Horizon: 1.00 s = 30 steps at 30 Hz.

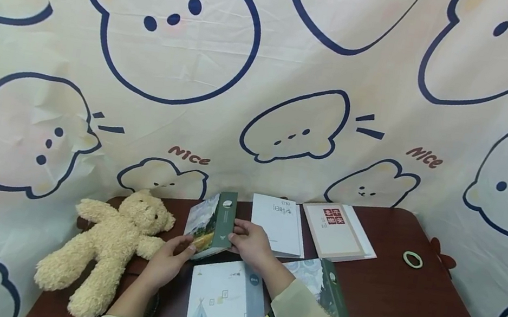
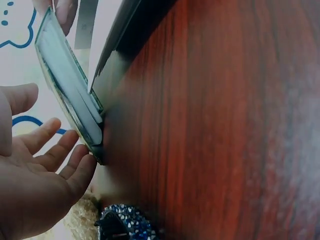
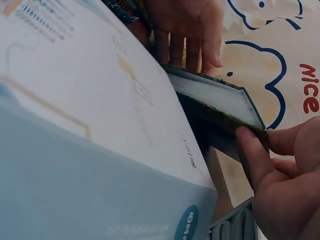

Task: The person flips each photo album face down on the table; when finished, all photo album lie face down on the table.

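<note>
A thick green-spined book with a landscape cover (image 1: 201, 223) is at the back left of the table. My right hand (image 1: 254, 245) pinches it at the spine side, thumb and fingers on its edge in the right wrist view. On the opposite side my left hand (image 1: 165, 263) has its fingers spread, fingertips right at the book's cover (image 2: 67, 95) and thumb standing apart. The page edges (image 3: 225, 95) face the wrist cameras, and the book is tilted. Just in front of it lies a white and blue book with a tent drawing (image 1: 217, 304).
A plush bear (image 1: 109, 252) lies left of the hands. At the back are a white book (image 1: 275, 227) and a cream book with red lettering (image 1: 334, 228). Another green-spined book (image 1: 335, 291) lies partly under the right sleeve. A pale green ring (image 1: 413, 260) is at the right.
</note>
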Each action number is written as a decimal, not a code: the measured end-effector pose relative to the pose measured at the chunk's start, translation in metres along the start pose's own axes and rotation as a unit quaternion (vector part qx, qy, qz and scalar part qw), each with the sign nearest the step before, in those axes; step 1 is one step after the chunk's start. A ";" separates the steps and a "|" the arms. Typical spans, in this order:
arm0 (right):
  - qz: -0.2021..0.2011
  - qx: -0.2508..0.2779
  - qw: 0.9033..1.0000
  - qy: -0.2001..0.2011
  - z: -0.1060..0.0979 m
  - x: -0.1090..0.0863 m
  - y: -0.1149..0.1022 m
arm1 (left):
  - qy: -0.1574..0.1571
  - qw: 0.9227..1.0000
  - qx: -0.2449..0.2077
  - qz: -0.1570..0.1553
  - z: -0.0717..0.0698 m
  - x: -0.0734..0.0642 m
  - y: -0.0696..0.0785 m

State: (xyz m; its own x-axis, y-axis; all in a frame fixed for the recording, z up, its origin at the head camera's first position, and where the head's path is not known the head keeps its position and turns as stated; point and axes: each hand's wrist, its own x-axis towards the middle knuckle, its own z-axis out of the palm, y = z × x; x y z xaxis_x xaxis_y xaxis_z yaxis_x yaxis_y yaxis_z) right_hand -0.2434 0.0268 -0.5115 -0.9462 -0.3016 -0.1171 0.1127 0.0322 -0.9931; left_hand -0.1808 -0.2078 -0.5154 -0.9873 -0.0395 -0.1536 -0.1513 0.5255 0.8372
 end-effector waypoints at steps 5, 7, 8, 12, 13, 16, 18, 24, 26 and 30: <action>-0.001 -0.081 0.997 0.021 0.002 0.000 0.004 | -0.004 1.000 0.013 -0.010 -0.004 0.000 0.000; -0.006 -0.120 0.992 0.024 0.003 0.000 0.005 | -0.003 1.000 0.017 -0.007 -0.005 0.000 0.000; -0.009 -0.140 0.990 0.026 0.003 0.000 0.005 | -0.004 1.000 0.015 -0.007 -0.005 0.000 0.000; -0.028 -0.251 0.967 0.024 0.004 0.000 0.007 | -0.004 1.000 0.006 0.006 -0.005 0.001 -0.003; -0.033 -0.278 0.960 0.022 0.005 0.000 0.006 | -0.004 1.000 0.006 0.009 -0.004 0.001 -0.004; -0.046 -0.353 0.934 0.007 0.008 -0.002 0.005 | -0.003 1.000 0.015 0.018 -0.004 0.002 -0.007; -0.053 -0.387 0.921 -0.003 0.011 -0.003 0.003 | -0.001 1.000 0.022 0.023 -0.005 0.001 -0.007; -0.059 -0.465 0.883 -0.005 0.019 -0.004 0.006 | 0.005 0.999 0.035 0.026 -0.005 0.000 -0.008; -0.057 -0.472 0.880 0.000 0.021 -0.005 0.007 | 0.007 0.999 0.036 0.025 -0.005 -0.001 -0.008; -0.051 -0.469 0.882 0.007 0.021 -0.008 0.006 | 0.008 0.999 0.036 0.025 -0.005 -0.001 -0.008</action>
State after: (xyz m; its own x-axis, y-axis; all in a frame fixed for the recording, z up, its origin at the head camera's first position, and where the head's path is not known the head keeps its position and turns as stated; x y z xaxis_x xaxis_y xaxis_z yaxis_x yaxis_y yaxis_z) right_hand -0.2288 0.0091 -0.5162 -0.9412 -0.3371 -0.0217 -0.2668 0.7813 -0.5643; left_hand -0.1786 -0.2160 -0.5193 -0.9944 -0.0240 -0.1033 -0.0977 0.5867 0.8039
